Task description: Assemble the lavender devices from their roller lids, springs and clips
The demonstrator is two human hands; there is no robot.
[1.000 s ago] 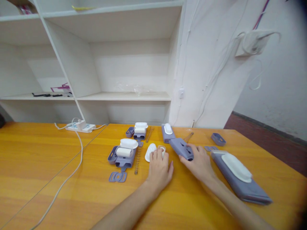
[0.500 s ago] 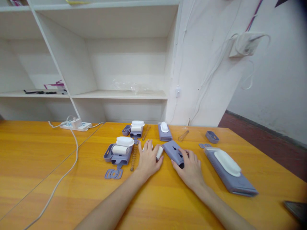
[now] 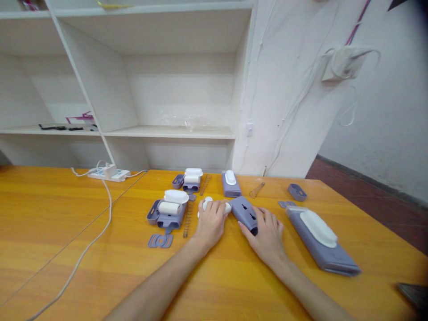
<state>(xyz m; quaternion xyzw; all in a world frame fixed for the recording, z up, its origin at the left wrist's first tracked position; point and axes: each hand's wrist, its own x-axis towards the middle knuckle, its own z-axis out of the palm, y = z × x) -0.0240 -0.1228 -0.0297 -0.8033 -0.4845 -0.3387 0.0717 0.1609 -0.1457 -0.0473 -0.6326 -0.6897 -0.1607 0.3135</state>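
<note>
My left hand [image 3: 211, 223] has its fingers bent over white plastic parts on the table. One end of a white cylinder [image 3: 228, 207] sticks out past its fingertips, and a white oval piece [image 3: 206, 202] shows behind them; the rest is hidden by the hand. My right hand [image 3: 265, 229] is closed around the near right side of a purple-grey plastic housing [image 3: 243, 210]. This housing lies tilted on the table, with slots on its upper face and an opening at its near end. A coil spring [image 3: 187, 220] lies left of my left hand.
Left stands a set of purple-grey housing [image 3: 170, 219] and white parts, with flat cut-out plates [image 3: 160, 241] before it. A similar set [image 3: 191, 185] sits behind. Right lies a wrapped purple-grey pack [image 3: 321, 240] with a white top. A power strip [image 3: 109, 173] and cable are far left.
My left hand has drawn its fingers together around the white cylinder, whose visible end has shifted up and right. My right hand stays on the housing. The view has shifted slightly.
</note>
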